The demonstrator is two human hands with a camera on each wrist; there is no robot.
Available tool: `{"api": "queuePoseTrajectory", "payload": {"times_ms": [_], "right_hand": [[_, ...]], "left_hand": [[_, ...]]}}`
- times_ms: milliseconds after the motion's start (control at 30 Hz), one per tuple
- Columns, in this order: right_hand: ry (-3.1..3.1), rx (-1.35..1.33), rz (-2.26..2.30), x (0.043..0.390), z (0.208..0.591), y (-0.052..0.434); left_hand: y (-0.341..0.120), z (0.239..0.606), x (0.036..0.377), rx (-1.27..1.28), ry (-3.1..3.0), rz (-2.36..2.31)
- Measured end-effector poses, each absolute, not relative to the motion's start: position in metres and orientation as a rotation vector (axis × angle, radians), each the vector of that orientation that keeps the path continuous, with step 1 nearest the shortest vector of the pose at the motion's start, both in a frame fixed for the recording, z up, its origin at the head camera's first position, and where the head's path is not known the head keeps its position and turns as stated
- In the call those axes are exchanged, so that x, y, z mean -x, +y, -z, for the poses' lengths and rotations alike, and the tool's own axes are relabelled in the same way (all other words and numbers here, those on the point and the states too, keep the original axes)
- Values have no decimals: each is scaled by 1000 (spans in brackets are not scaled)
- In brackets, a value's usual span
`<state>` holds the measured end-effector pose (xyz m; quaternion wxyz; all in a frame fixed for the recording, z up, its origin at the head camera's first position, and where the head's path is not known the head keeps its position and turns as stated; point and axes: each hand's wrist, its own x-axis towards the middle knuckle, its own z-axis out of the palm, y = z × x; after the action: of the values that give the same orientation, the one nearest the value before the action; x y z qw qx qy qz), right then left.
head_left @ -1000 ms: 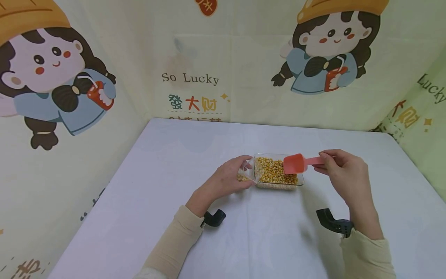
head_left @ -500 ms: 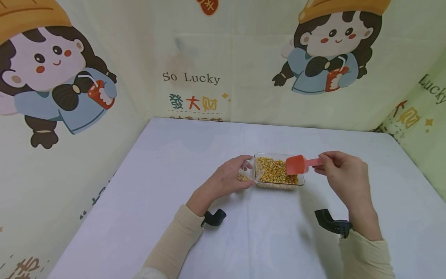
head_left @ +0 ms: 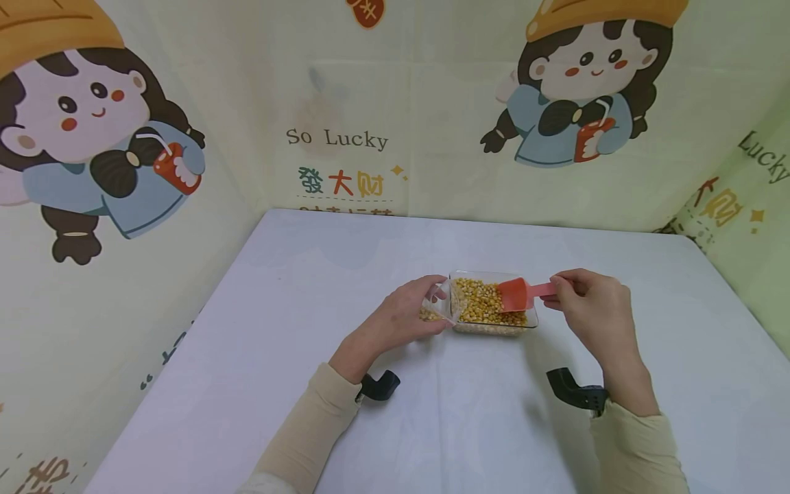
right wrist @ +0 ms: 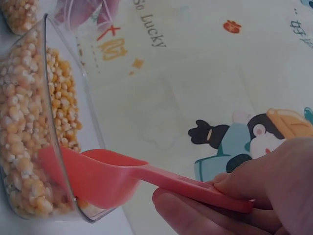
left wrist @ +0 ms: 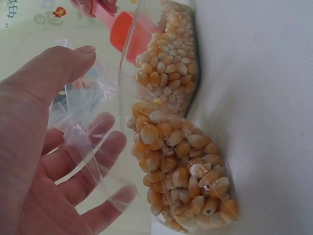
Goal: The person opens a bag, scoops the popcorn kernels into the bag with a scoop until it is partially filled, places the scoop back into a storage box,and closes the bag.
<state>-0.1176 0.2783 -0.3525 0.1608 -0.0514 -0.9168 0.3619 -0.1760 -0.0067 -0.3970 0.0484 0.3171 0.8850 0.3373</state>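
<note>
A clear glass container (head_left: 494,332) holds yellow corn kernels (head_left: 484,300). At its left side stands a clear plastic bag (left wrist: 80,115), with corn kernels (left wrist: 188,171) in its bottom. My left hand (head_left: 410,309) holds the bag by its mouth, thumb and fingers spread round the film. My right hand (head_left: 595,309) pinches the handle of a pink-red scoop (head_left: 515,296) between thumb and fingers. In the right wrist view the front of the scoop (right wrist: 105,178) dips into the kernels, over the container's right end.
A white-covered table (head_left: 345,261) lies under everything. Patterned cloth walls (head_left: 444,123) with cartoon figures and lettering stand behind it and at both sides. Black wrist mounts (head_left: 575,391) sit on both forearms.
The right hand first drew the scoop slightly right, then moved it left and down into the kernels. The left hand and the bag stay in place.
</note>
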Motion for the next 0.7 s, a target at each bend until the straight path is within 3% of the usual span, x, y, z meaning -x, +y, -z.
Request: {"api": "queuePoseTrajectory", "payload": {"times_ms": [700], "right_hand": [[-2647, 387, -1580, 135, 376, 302]], "left_hand": [[-5, 399, 176, -945, 2686, -1032]]}}
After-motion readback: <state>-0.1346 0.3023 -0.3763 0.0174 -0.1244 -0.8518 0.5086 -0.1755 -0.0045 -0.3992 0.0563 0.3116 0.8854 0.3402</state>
